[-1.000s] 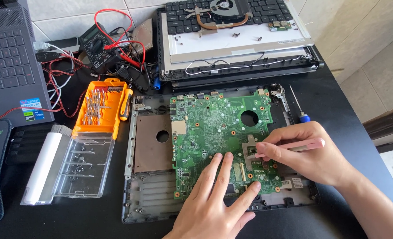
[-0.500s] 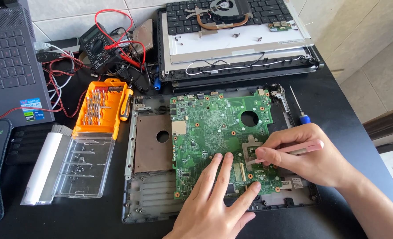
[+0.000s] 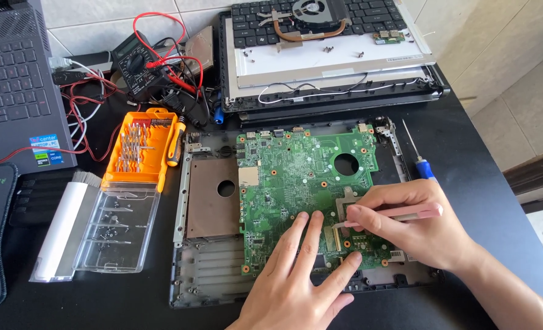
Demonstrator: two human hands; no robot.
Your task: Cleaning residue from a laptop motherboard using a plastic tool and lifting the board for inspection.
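Green motherboard (image 3: 296, 183) sits in the grey laptop base (image 3: 210, 275) on the black desk (image 3: 467, 153). Right hand (image 3: 415, 223) has its fingers clamped on pink tweezers (image 3: 400, 215), tips touching the board; left hand (image 3: 302, 275) rests flat with fingers spread, just beside them.

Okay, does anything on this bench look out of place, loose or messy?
Yes. Small screws lie loose on the white panel at the top, free to roll. Red leads from the multimeter sprawl in a tangle. The left hand and right hand work on the green board, which looks intact.
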